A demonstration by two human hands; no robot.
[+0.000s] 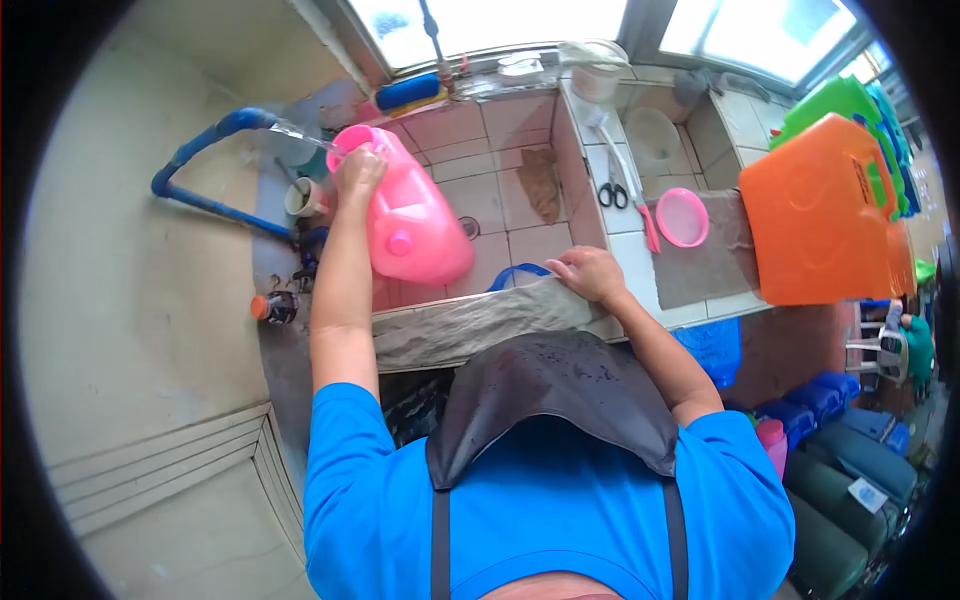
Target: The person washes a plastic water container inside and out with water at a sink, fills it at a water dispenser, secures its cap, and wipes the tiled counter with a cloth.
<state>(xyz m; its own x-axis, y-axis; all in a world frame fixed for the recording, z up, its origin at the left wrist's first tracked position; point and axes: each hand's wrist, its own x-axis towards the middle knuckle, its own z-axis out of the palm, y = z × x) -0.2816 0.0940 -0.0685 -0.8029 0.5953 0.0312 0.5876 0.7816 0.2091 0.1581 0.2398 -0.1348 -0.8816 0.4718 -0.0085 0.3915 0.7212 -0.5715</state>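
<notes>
My left hand [361,172] is closed on the upper part of a pink jug [420,225] that stands tilted in the tiled sink [480,195]. Water runs from the end of a blue pipe [215,130] toward the jug's wide mouth. On the sink's front edge, over a grey cloth [480,325], rests my right hand [590,272], its fingers partly spread and holding nothing. Beside it, a blue curved object [518,274] shows just inside the sink. A brown cloth [540,185] lies on the sink's tiles.
Right of the sink are black scissors [613,194], a pink round strainer [682,217] and a large orange jug [820,215]. A bottle with an orange cap [274,307] stands left. Blue and green containers [840,480] fill the floor at right, near a seated person [915,345].
</notes>
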